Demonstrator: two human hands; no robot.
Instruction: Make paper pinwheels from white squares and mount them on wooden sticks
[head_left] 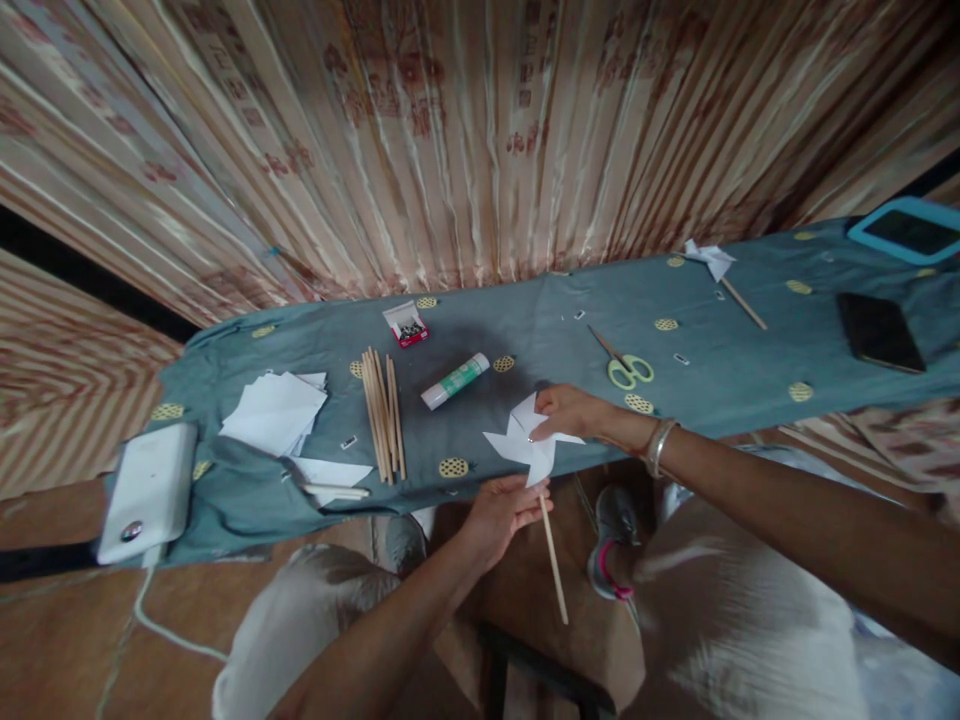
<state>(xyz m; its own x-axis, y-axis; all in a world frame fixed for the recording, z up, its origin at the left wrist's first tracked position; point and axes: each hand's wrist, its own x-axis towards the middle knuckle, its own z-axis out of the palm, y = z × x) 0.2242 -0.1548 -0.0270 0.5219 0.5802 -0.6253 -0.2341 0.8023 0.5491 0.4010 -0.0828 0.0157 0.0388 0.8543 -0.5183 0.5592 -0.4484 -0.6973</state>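
Note:
A white paper pinwheel (537, 452) on a thin wooden stick (554, 560) is held over the near edge of the cloth-covered table. My left hand (504, 515) is closed around the top of the stick, just under the lowest blade. The fingers of my right hand (568, 412) are closed on the upper right blade. A small metal pin shows at the pinwheel's centre. Beyond my hands lie a glue stick (455, 381) with a green label and scissors (628, 368) with green handles.
Left of my hands are several wooden sticks (381, 415), a paper stack (276, 412), an open red box of pins (406, 325) and a white device (148, 492) with a cable. A second pinwheel (715, 260), a black phone (880, 331) and a blue-framed device (910, 230) lie right.

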